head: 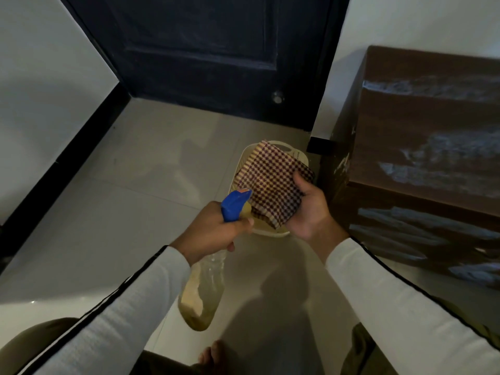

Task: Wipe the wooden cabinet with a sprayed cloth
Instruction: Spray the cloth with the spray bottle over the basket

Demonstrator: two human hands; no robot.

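Note:
My left hand point(213, 234) grips a clear spray bottle point(205, 288) with yellowish liquid and a blue trigger head point(234, 203). The nozzle points at a folded maroon-and-cream checked cloth point(270, 182), which my right hand point(308, 207) holds spread out by its right edge. The nozzle tip is almost touching the cloth. The dark brown wooden cabinet point(422, 147) stands at the right, with pale dusty smears on its top and front.
A cream plastic basket point(286, 148) sits on the tiled floor point(140, 185) under the cloth, beside the cabinet's corner. A dark door point(216, 50) closes the far end, with a doorstop point(277, 97) at its foot. White walls stand left and right. My bare foot point(213, 355) shows below.

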